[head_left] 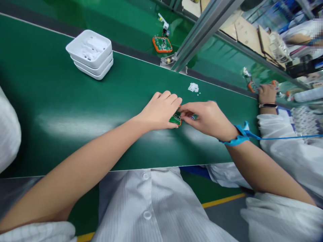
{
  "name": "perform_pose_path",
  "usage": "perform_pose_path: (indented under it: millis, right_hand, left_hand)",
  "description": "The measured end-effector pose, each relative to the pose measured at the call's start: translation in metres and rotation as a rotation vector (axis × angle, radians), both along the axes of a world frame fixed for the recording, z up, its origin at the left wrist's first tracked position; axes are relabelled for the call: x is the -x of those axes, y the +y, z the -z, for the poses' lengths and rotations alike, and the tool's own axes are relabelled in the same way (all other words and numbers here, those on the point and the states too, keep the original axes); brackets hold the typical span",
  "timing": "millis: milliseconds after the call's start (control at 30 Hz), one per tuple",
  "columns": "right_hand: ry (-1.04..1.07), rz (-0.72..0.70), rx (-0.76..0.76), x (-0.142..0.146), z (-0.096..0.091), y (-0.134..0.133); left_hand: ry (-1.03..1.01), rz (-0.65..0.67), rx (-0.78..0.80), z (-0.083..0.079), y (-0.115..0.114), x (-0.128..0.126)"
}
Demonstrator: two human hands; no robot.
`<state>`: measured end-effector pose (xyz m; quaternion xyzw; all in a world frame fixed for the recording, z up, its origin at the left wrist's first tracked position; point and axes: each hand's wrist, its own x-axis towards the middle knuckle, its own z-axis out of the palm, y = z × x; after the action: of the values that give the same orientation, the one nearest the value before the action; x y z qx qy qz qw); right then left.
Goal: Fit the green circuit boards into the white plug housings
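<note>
A green circuit board (175,119) with an orange edge lies on the green bench, partly covered by my hands. My left hand (163,111) is wrapped over it from the left, its thumb along the near edge. My right hand (204,116) wears a blue wrist strap (237,138) and pinches at the board's right side. Whatever is between those fingertips is too small to name. Just beyond my right hand is a small pile of white bits (193,87).
Stacked white plastic trays (106,67) stand at the back left. Behind the bench edge, another orange-edged board (162,44) lies near a metal post (199,33). At right, a co-worker's hand (267,93) reaches over the bench. A white sleeve (8,131) shows at far left.
</note>
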<state>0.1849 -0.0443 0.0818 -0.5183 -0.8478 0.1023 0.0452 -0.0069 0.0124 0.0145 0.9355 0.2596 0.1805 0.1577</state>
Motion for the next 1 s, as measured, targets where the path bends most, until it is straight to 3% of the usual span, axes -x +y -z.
perform_pose_path:
  millis: [433,733,900,1000]
  right_hand:
    - [-0.11,-0.085,0.018,0.0,-0.005,0.006]
    - [-0.452,-0.203,-0.001,0.019,-0.013,0.001]
    - [-0.426,-0.207,0.011,0.018,-0.011,0.005]
    - [-0.248,-0.147,0.015,0.006,-0.005,-0.001]
  left_hand:
    - [-0.003,0.0,0.031,0.0,0.001,-0.001]
    - [-0.06,-0.017,0.063,0.004,0.002,-0.001]
    - [-0.079,-0.013,0.08,0.005,0.004,-0.001]
    - [-0.071,-0.021,0.045,0.004,0.005,0.0]
